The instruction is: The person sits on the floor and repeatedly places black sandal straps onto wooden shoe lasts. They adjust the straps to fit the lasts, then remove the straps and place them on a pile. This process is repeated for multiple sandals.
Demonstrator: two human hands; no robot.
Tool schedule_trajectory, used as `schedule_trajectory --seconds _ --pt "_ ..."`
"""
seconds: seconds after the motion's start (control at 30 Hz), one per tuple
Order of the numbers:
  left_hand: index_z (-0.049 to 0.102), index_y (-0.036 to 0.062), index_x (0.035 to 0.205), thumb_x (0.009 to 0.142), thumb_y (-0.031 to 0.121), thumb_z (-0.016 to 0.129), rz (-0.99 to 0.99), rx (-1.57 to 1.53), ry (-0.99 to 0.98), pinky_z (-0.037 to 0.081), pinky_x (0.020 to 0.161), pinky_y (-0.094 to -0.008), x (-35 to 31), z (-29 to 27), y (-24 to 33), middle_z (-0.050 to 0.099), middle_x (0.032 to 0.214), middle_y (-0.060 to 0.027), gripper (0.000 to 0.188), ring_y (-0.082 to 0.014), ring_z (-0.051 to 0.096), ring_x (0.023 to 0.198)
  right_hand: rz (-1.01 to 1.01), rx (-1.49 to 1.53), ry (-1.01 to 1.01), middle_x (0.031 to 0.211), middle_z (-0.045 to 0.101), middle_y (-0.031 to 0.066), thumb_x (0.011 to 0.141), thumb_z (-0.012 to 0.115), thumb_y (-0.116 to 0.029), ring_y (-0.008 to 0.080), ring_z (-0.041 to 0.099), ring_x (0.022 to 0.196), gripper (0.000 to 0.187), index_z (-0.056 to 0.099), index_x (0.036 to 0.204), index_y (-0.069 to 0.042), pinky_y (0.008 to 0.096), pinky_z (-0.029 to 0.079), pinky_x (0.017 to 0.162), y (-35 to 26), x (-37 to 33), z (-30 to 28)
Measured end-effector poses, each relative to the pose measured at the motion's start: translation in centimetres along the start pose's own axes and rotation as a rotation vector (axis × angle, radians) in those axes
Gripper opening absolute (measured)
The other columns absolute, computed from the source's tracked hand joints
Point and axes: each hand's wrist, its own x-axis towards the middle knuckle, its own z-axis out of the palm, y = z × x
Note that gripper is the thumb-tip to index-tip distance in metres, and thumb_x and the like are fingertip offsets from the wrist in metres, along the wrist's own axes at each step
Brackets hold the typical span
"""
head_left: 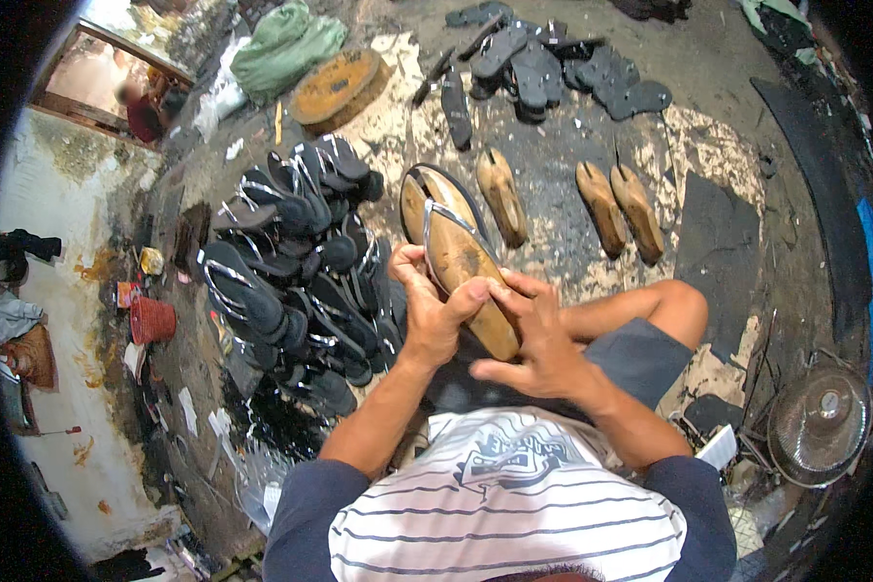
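Between my two hands, above my lap, is a black thong sandal (410, 199) with a thin silvery strap. A worn wooden shoe last (464, 257) lies along it under the strap, its narrower end toward me. My left hand (435, 315) wraps the sandal's left side, thumb pressed on the last. My right hand (543, 335) grips the right side, with thumb and fingers around the edge. The sole's underside is hidden. Just beyond stands another wooden last (502, 199), and a pair of lasts, a left one (601, 209) and a right one (637, 213), sits farther right.
At left is a heap of black sandals (286, 262) with shiny straps. Black soles (533, 78) lie scattered at the far side, near a round wooden block (338, 89) and green sack (286, 48). A fan (820, 422) stands at right. A person (144, 112) is at the doorway.
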Motion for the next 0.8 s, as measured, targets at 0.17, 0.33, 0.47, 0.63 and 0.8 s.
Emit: schedule_trajectory --seconds 0.17,0.33,0.47,0.63,0.8 --pt "0.022 0.0211 0.119 0.069 0.028 0.082 -0.330 -0.360 -0.089 0.048 0.101 -0.0432 -6.5 0.7 3.8 0.041 0.126 -0.0146 0.079 -0.0281 0.051 0.119 0.615 0.707 -0.143 0.091 0.058 0.0046 0.100 0.049 -0.056 0.0148 0.057 0.088 0.056 0.061 0.106 -0.002 0.0288 0.048 0.079 1.1 -4.9 -0.3" --pt "0.022 0.0222 0.119 0.064 0.036 0.089 -0.386 -0.436 0.002 0.049 0.102 -0.0439 -9.1 0.0 4.0 0.041 0.127 -0.0141 0.088 -0.0292 0.050 0.121 0.903 1.155 -0.181 0.063 0.035 -0.0088 0.106 0.046 -0.044 0.0039 0.032 0.057 0.045 0.047 0.072 -0.015 0.0239 0.027 0.051 -3.1 -6.1 0.0" --pt "0.022 0.0226 0.119 0.058 0.045 0.094 -0.389 -0.339 0.019 0.048 0.103 -0.0436 -9.3 0.1 5.2 0.039 0.128 -0.0131 0.098 -0.0290 0.049 0.122 1.010 1.286 -0.051 0.060 0.037 -0.0060 0.102 0.055 -0.043 0.0057 0.033 0.057 0.046 0.047 0.068 -0.012 0.0227 0.025 0.052 -4.9 -7.4 -0.5" --pt "0.019 0.0216 0.122 0.058 0.045 0.096 -0.366 -0.321 0.005 0.046 0.105 -0.0425 -8.8 -0.4 5.3 0.039 0.129 -0.0132 0.102 -0.0302 0.047 0.125 0.772 1.093 -0.210 0.073 0.051 -0.0028 0.107 0.047 -0.039 0.0078 0.045 0.066 0.040 0.058 0.085 -0.007 0.0263 0.037 0.059 -2.9 -8.5 -1.0" --pt "0.026 0.0157 0.131 0.062 0.042 0.095 -0.035 0.546 -0.392 0.044 0.105 -0.0416 -7.1 1.4 7.7 0.035 0.140 -0.0165 0.101 -0.0310 0.044 0.132 0.575 0.897 -0.175 0.123 0.063 0.0127 0.102 0.040 -0.057 0.0196 0.061 0.112 0.069 0.055 0.131 0.004 0.0371 0.047 0.099 4.7 -1.6 -3.1"
